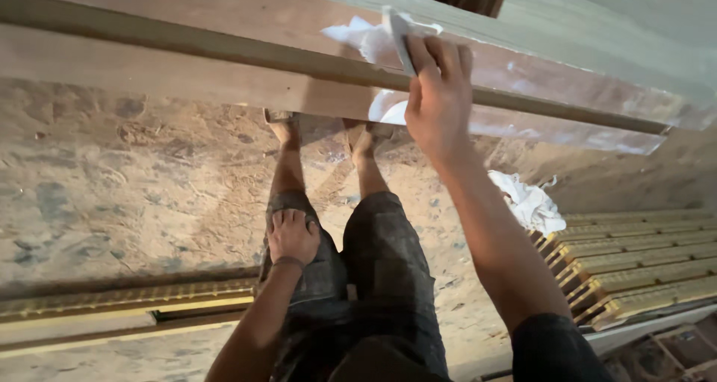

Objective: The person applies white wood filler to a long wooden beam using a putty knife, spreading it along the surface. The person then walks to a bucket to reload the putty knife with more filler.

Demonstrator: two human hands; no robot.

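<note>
My right hand is stretched forward and grips a flat putty knife, its blade pressed against a long wooden door frame that lies across the view. White filler paste is smeared on the wood around the blade. My left hand rests palm down on my left thigh with the fingers curled, holding nothing. My legs in dark patterned shorts and my feet show below the frame.
A dusty concrete floor spreads underneath. A crumpled white rag lies on the floor at the right. Stacked ribbed wooden mouldings sit at the right; long wooden strips lie at the lower left.
</note>
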